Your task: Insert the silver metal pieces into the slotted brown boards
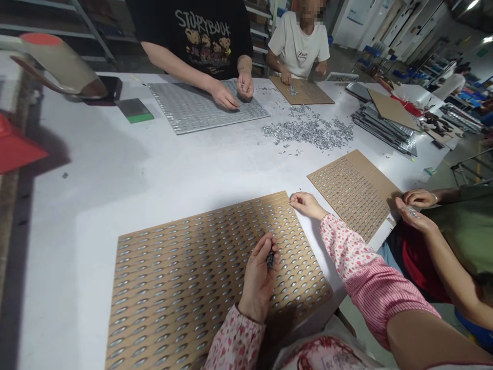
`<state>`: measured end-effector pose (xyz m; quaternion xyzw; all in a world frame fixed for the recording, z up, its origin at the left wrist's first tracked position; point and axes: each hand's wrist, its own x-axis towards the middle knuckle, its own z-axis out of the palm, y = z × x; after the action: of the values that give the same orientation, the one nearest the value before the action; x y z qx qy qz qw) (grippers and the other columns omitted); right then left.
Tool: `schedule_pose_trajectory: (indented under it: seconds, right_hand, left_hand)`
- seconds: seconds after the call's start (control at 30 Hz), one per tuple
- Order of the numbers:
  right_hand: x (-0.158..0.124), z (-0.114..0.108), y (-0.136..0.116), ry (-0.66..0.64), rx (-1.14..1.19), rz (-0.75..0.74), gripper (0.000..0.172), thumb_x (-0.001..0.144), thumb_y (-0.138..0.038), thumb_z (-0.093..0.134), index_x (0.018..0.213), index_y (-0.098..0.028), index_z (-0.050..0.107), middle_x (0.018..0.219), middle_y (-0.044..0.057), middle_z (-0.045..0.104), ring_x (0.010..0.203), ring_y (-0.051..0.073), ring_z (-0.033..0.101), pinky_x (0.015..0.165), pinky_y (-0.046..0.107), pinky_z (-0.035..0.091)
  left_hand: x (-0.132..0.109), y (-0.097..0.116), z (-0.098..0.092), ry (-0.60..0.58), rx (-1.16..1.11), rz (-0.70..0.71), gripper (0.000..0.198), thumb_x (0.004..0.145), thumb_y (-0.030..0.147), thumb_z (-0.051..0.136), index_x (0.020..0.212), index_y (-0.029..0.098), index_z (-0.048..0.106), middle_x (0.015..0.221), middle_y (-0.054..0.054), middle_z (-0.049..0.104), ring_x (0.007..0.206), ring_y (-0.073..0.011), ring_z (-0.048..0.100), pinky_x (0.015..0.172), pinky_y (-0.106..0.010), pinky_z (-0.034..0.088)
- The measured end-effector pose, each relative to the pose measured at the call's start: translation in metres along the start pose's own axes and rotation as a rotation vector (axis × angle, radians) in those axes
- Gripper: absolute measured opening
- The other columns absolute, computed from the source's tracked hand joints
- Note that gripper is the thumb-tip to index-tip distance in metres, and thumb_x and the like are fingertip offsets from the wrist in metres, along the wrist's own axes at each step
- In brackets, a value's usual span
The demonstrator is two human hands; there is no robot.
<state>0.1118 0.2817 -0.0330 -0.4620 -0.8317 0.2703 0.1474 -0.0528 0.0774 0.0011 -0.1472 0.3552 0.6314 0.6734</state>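
Observation:
A brown slotted board (185, 277) lies on the white table in front of me, its slots filled with small metal pieces. My left hand (259, 277) hovers over the board's right part, fingers curled around a small bunch of dark metal pieces (270, 258). My right hand (307, 204) rests at the board's far right corner, fingers pinched down against the edge; whether they hold a piece is hidden. Both arms wear pink floral sleeves.
A heap of loose metal pieces (310, 131) lies mid-table. A person at my right works a second brown board (352, 192). Across the table, a person handles a silver tray (204, 105); another works a board (302, 91). Stacked trays (385, 126) sit at the right.

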Motion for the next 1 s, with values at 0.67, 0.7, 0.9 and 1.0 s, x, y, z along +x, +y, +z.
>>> schedule_pose_trajectory:
  seconds: [0.67, 0.7, 0.9, 1.0]
  right_hand:
    - [0.016, 0.007, 0.005, -0.103, -0.036, -0.104, 0.009, 0.084, -0.025, 0.059, 0.080, -0.018, 0.063, 0.076, 0.000, 0.058, 0.077, 0.014, 0.052, 0.082, 0.028, 0.037]
    - [0.018, 0.006, 0.005, -0.126, -0.030, -0.096, 0.009, 0.084, -0.023, 0.059, 0.078, -0.017, 0.063, 0.076, 0.000, 0.058, 0.077, 0.014, 0.052, 0.081, 0.027, 0.037]
    - [0.029, -0.002, 0.005, -0.275, -0.006, -0.088, 0.006, 0.078, -0.021, 0.064, 0.075, -0.016, 0.066, 0.073, 0.000, 0.058, 0.071, 0.012, 0.051, 0.069, 0.023, 0.036]
    - [0.030, -0.002, 0.003, -0.250, -0.019, -0.066, 0.007, 0.079, -0.022, 0.062, 0.075, -0.017, 0.065, 0.072, -0.001, 0.057, 0.066, 0.011, 0.048, 0.063, 0.022, 0.033]
  left_hand:
    - [0.003, -0.004, -0.004, -0.007, -0.011, -0.017, 0.022, 0.068, 0.012, 0.079, 0.088, 0.013, 0.071, 0.077, 0.000, 0.060, 0.061, -0.0037, 0.052, 0.056, -0.011, 0.048]
    - [0.003, -0.004, -0.003, -0.007, -0.011, -0.018, 0.021, 0.068, 0.012, 0.079, 0.088, 0.013, 0.071, 0.077, 0.000, 0.060, 0.061, -0.0036, 0.052, 0.056, -0.011, 0.048]
    - [0.002, -0.003, -0.001, -0.025, 0.000, -0.028, 0.020, 0.068, 0.012, 0.078, 0.086, 0.014, 0.071, 0.075, 0.001, 0.059, 0.060, -0.0034, 0.052, 0.054, -0.010, 0.046]
    - [0.001, -0.003, -0.001, -0.021, 0.012, -0.024, 0.022, 0.067, 0.013, 0.079, 0.087, 0.013, 0.070, 0.076, 0.000, 0.060, 0.059, -0.0033, 0.052, 0.054, -0.011, 0.046]
